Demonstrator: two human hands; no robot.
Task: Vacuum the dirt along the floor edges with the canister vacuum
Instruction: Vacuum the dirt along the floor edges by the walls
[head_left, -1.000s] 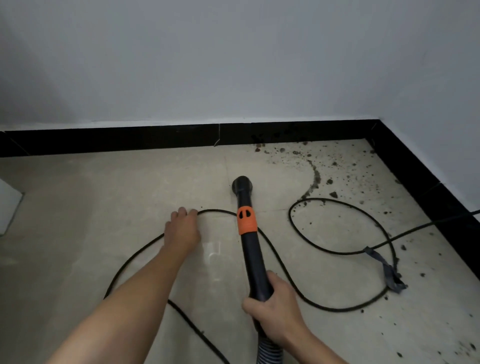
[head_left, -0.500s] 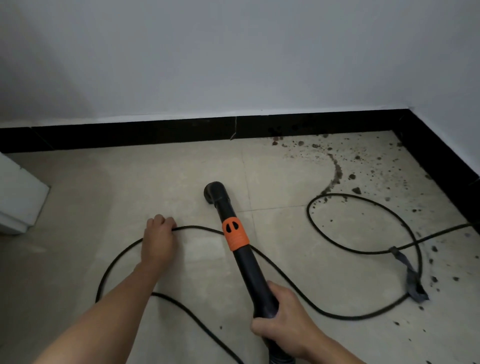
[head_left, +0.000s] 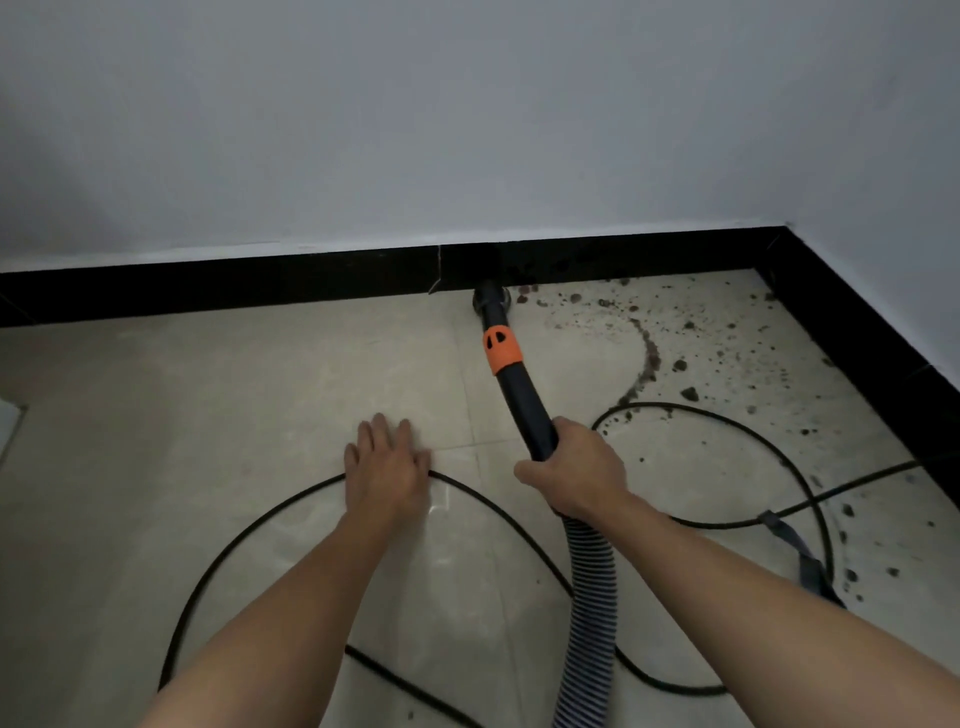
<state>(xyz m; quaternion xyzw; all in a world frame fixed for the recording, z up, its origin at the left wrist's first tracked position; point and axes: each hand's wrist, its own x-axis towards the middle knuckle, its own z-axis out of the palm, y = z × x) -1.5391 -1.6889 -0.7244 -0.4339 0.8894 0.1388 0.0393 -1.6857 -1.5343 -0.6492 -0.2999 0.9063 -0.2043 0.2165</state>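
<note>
The pale tiled floor (head_left: 208, 415) is edged by a black skirting board (head_left: 208, 291). A thin black cable (head_left: 654, 404) is pressed under the flat, spread left hand (head_left: 387, 467). The black, orange-collared vacuum wand (head_left: 519, 400) is gripped by the right hand (head_left: 576, 473), its nozzle touching the skirting beside scattered brown dirt (head_left: 649, 358).

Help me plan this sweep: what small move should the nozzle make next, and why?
Probably slide the nozzle right along the skirting, toward the corner. It sits against the skirting at the left end of the dirt, which spreads rightward to the corner. The right hand grips the wand; the left hand lies flat over the cord, clear of that path.
</note>
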